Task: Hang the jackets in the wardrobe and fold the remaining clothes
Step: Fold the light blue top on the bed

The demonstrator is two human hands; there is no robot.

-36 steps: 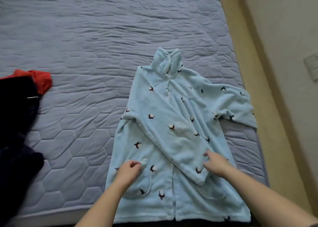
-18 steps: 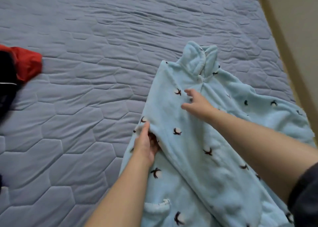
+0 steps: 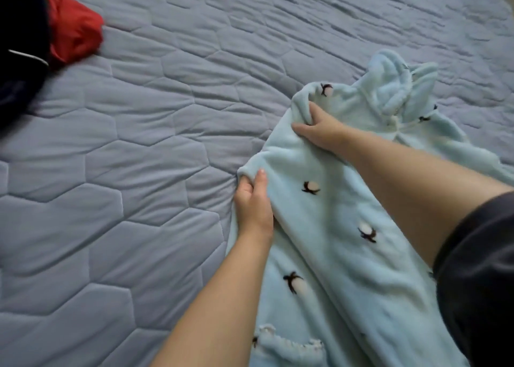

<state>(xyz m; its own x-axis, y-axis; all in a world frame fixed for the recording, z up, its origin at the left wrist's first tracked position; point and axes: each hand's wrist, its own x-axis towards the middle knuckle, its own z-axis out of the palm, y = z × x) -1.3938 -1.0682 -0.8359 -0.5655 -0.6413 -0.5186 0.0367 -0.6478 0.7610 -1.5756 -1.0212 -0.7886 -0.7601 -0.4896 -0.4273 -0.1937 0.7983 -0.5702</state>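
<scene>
A light blue fleece robe (image 3: 342,227) with small dark-and-white prints lies on the right side of the bed, collar toward the far side. My left hand (image 3: 251,200) pinches the robe's left edge where a folded sleeve meets the body. Farther up, my right hand (image 3: 317,129) grips a bunch of fleece near the left shoulder, fingers curled into the cloth. A frilled pocket (image 3: 289,347) shows near the bottom edge.
The bed is covered by a grey-blue quilted cover (image 3: 125,172) with hexagon stitching. At the far left lies a pile of dark clothing (image 3: 19,61) with a red garment (image 3: 75,33) beside it.
Both hands moved up the robe from its lower front to its left side and shoulder. They now grip the fleece there. The view shifted closer and to the left.
</scene>
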